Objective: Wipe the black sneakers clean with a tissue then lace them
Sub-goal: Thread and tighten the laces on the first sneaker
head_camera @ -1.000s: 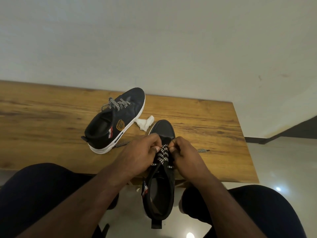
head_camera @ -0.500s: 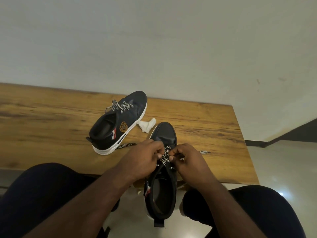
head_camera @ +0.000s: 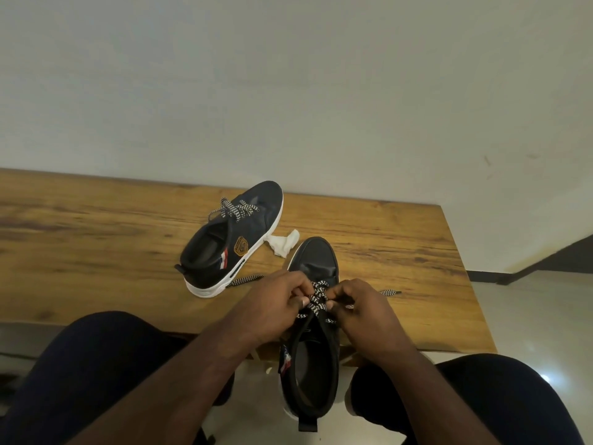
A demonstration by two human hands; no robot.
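while hands pinch lace, sneaker overhangs table

A long wooden table with a warm, streaked grain was set against a plain off-white wall, on which a few faint scuff marks could be seen towards the right. A pale glossy floor was visible past the table's right end, with a bright spot of light reflected in it. A dark skirting strip was seen along the wall's base.
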